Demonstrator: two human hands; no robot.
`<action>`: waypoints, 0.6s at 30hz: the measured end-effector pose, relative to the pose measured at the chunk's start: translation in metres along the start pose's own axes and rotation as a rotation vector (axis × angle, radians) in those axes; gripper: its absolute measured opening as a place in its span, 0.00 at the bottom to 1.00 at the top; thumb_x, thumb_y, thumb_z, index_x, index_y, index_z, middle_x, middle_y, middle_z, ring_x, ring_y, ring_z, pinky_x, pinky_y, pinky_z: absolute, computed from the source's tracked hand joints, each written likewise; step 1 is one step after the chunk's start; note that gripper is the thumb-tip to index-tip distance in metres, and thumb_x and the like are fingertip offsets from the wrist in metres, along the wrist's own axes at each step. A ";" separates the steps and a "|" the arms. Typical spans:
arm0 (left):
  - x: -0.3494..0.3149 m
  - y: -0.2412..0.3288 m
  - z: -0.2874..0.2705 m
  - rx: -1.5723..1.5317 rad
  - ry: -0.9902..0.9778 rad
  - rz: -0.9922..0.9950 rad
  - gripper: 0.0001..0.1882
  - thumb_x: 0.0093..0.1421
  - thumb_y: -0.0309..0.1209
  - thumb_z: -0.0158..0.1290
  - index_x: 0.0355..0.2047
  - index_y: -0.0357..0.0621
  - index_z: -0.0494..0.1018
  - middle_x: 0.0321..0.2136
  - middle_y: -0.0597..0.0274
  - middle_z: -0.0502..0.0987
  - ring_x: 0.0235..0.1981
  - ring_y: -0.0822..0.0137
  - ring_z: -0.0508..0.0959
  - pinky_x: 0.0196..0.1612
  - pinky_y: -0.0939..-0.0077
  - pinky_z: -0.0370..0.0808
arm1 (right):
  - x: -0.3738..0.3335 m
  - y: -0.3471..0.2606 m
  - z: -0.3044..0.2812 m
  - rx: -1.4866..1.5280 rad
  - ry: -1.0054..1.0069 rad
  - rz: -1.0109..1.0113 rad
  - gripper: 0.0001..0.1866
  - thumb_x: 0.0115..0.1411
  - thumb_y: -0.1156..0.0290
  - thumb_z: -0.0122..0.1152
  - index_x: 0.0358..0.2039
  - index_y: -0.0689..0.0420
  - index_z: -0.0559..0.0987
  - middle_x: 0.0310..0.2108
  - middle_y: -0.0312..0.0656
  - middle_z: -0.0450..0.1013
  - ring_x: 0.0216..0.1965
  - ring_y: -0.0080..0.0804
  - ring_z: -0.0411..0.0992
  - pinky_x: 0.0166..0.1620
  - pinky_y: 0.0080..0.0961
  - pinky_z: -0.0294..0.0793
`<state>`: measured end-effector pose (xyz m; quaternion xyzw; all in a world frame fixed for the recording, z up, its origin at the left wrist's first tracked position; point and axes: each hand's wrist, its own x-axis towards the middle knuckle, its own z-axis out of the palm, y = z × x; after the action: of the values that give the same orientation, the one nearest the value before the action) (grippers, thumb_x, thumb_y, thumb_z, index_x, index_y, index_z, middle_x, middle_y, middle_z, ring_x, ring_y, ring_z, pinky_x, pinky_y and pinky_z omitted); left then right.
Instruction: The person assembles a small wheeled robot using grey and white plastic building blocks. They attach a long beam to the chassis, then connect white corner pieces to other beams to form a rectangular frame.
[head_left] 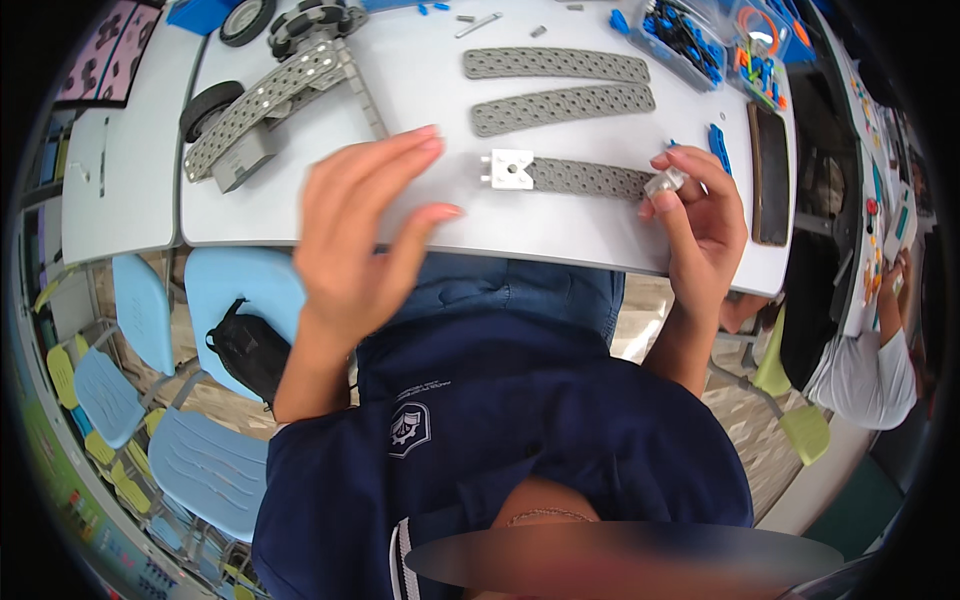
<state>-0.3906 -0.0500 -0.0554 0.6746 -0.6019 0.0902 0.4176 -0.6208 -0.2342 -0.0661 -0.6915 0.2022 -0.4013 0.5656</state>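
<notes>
A grey perforated plastic beam [590,177] lies on the white table in front of me. At its left end sits a white square connector [512,169] with small pegs. My right hand [708,225] pinches a small whitish connector piece [663,183] between thumb and fingers, right at the beam's other end. Whether that piece is joined to the beam, I cannot tell. Over the table's front edge, my left hand [365,215] is open and holds nothing, its fingers stretched toward the beam. Two more grey beams [556,64] [563,108] lie farther back.
A grey built frame [265,105] with black wheels stands at the left. Clear bins of blue and coloured parts [683,40] are at the back right. A dark phone-like slab [769,175] lies near the right edge. Blue chairs [210,470] stand lower left; another person [865,375] is at right.
</notes>
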 end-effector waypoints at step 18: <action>0.012 0.009 0.044 -0.313 -0.146 -0.209 0.31 0.51 0.23 0.68 0.57 0.43 0.76 0.44 0.60 0.83 0.44 0.63 0.77 0.49 0.69 0.76 | 0.000 0.003 -0.003 0.008 -0.002 0.017 0.19 0.56 0.89 0.67 0.49 0.67 0.77 0.50 0.48 0.72 0.39 0.23 0.73 0.42 0.19 0.72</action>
<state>-0.4122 -0.0882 -0.0721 0.6651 -0.5642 -0.0974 0.4795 -0.6226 -0.2370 -0.0686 -0.6879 0.2059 -0.3968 0.5719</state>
